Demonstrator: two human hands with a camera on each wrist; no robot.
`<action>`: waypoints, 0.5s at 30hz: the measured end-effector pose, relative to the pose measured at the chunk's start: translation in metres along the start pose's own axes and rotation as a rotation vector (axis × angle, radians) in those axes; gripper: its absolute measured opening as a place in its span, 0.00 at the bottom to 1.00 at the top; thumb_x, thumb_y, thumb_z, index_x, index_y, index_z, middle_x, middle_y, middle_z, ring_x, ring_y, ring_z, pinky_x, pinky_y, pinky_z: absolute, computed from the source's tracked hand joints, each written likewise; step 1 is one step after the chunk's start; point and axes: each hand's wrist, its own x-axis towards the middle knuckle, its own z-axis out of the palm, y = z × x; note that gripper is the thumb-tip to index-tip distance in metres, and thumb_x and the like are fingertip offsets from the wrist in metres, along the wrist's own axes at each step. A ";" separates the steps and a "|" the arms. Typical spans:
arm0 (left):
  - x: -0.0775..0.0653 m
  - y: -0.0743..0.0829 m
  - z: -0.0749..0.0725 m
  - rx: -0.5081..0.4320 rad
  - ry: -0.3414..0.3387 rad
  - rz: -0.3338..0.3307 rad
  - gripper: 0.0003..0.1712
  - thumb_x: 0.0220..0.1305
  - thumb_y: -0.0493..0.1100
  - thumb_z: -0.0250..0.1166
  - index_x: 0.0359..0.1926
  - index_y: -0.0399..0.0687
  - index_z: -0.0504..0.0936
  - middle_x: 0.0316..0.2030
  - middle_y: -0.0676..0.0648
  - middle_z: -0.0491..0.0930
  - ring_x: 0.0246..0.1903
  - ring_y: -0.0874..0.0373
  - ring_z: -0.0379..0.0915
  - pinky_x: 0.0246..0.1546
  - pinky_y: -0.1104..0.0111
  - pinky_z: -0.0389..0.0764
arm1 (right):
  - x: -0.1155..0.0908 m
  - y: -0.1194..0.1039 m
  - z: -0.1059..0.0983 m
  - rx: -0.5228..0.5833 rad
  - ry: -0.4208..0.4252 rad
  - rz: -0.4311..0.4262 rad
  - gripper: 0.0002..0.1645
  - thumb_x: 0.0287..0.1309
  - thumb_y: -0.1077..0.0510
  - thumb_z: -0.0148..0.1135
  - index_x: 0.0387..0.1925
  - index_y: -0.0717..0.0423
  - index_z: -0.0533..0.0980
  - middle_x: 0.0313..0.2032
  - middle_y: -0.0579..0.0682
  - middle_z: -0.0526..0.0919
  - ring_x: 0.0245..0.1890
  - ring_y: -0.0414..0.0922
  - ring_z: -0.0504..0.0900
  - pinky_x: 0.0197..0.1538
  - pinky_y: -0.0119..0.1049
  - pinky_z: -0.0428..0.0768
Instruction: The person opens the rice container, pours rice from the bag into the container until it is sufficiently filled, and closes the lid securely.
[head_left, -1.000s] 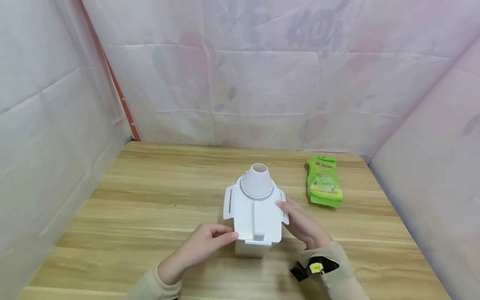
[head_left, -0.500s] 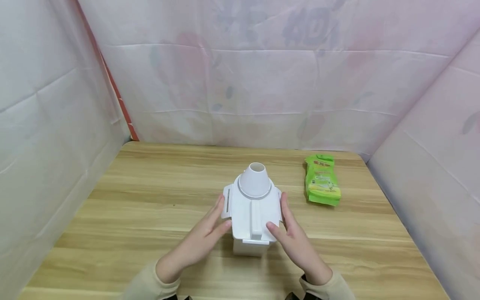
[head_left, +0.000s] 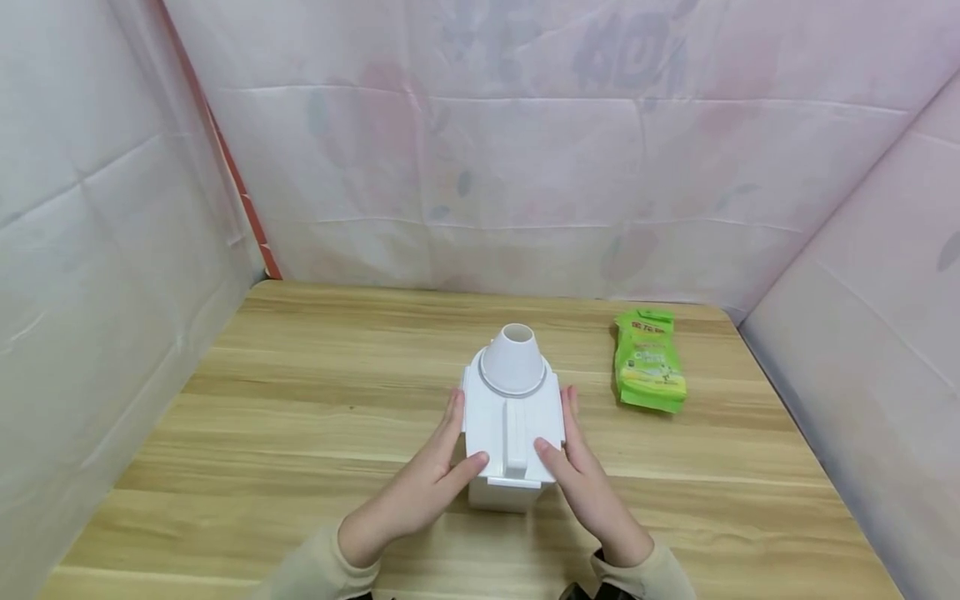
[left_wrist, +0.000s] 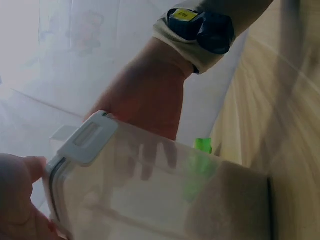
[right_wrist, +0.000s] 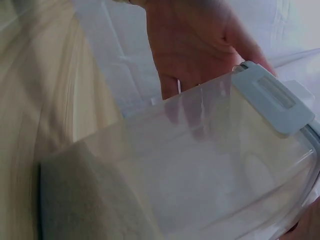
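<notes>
A clear plastic storage box [left_wrist: 150, 200] with a white lid [head_left: 487, 417] stands upright on the table. A white cone-shaped cup [head_left: 513, 362] sits on the lid, beside a raised ridge. Through the wall a grainy fill [right_wrist: 95, 200] shows low inside. My left hand [head_left: 420, 487] lies along the left side, its thumb on the lid's edge and its straight fingers pressing the side latch. On the other side my right hand [head_left: 592, 487] does the same, thumb on the lid. Both wrist views show a grey-white latch [left_wrist: 87, 137] folded down against the wall.
A green and yellow packet [head_left: 649, 362] lies at the back right of the wooden table [head_left: 315, 400]. Pale printed curtains [head_left: 525, 167] enclose the table at the back and on both sides.
Both hands have moved onto the lid's sides, thumbs on top. The side latches stuck outward earlier; now they are pressed in along the box walls.
</notes>
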 end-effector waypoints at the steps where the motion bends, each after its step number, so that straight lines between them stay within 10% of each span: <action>1: 0.000 0.000 0.001 -0.001 0.005 0.003 0.45 0.70 0.53 0.49 0.71 0.43 0.30 0.70 0.48 0.25 0.70 0.54 0.24 0.66 0.56 0.37 | 0.000 0.001 0.000 -0.003 0.005 -0.012 0.42 0.69 0.56 0.45 0.72 0.55 0.32 0.71 0.55 0.27 0.69 0.55 0.32 0.66 0.53 0.44; 7: -0.001 -0.004 0.005 -0.051 0.032 0.004 0.46 0.70 0.51 0.52 0.71 0.46 0.28 0.71 0.50 0.26 0.69 0.59 0.25 0.66 0.58 0.37 | 0.003 0.005 0.003 0.079 -0.009 -0.059 0.40 0.69 0.59 0.42 0.72 0.53 0.32 0.72 0.55 0.32 0.68 0.55 0.40 0.60 0.26 0.56; 15: -0.002 -0.009 0.009 -0.126 0.063 0.014 0.46 0.69 0.48 0.53 0.71 0.49 0.29 0.71 0.51 0.29 0.69 0.59 0.28 0.66 0.58 0.38 | 0.003 0.009 0.005 0.069 0.006 -0.052 0.40 0.70 0.59 0.40 0.72 0.53 0.31 0.72 0.55 0.31 0.68 0.54 0.36 0.63 0.45 0.50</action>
